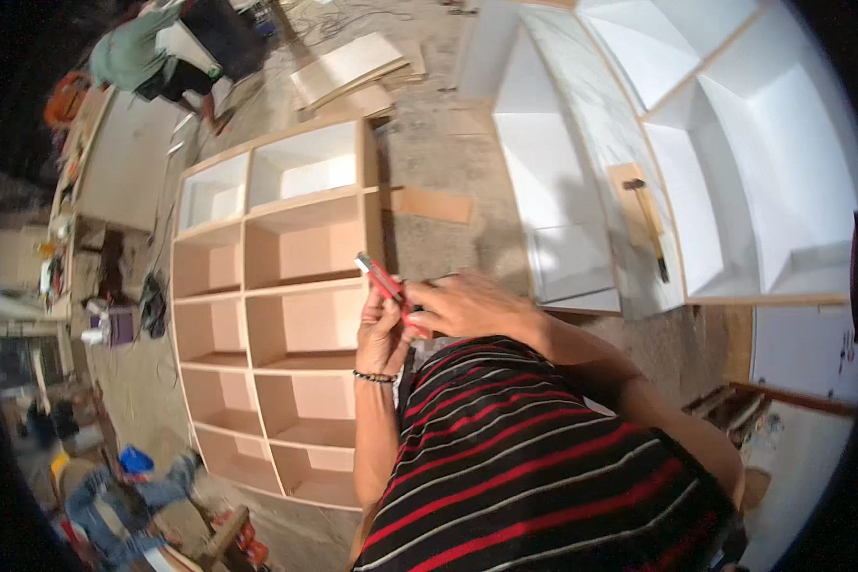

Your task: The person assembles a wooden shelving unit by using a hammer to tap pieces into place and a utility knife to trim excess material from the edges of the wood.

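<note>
My left hand (379,332), with a dark beaded bracelet at its wrist, is closed around a slim red tool with a silver tip, which looks like a utility knife (383,277). The tip points up and to the left, away from my body. My right hand (472,303) comes in from the right, its fingers pinching the lower part of the same knife. Part of the handle is hidden behind my fingers. Just beyond and left of my hands lies a wooden shelf unit (246,297) with two columns of open compartments.
On the right stand large white cabinets (715,191); a hammer (650,229) rests on a panel edge there. Stacked boards (348,71) and a loose wooden piece (434,204) lie on the floor. One person (143,52) bends at upper left; another (114,505) is at lower left.
</note>
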Available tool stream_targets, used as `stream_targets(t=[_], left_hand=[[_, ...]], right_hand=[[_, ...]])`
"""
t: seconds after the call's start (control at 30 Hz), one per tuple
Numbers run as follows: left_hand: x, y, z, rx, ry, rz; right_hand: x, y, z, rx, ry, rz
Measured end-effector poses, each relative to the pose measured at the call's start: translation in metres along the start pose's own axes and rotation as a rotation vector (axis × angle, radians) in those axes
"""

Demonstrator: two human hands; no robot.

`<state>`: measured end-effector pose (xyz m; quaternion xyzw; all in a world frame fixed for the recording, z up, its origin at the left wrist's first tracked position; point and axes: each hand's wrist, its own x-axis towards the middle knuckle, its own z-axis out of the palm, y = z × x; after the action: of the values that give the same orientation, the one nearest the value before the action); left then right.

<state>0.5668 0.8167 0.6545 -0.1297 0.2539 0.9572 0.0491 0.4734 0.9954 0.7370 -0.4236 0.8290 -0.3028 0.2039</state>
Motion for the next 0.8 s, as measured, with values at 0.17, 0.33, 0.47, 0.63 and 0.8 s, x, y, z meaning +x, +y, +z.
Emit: stream_targets(t=[0.17,0.33,0.47,0.63,0.8], left_hand=[[-0.004,0.0,0.003,0.027,0.032,0.07],[0.003,-0.002,0.006,0.021,-0.004,-0.018],[-0.003,0.001,0.01,0.046,-0.006,0.027],[-0.005,0.006,-0.001,0.032,-0.048,-0.035],[-0.001,0.008,0.007,0.004,-0.024,-0.031]], right_hand=[[-0.007,0.001,-0.001,-0.094,0.054,-0.039],[-0.014,0.0,0.0,-0.062,-0.006,0.037],[-0.012,-0.002,0.0,-0.036,0.085,-0.043],[-0.002,-0.004,0.015,0.027,-0.033,-0.009],[-0.003,-0.006,0.005,-0.009,0.102,-0.028]])
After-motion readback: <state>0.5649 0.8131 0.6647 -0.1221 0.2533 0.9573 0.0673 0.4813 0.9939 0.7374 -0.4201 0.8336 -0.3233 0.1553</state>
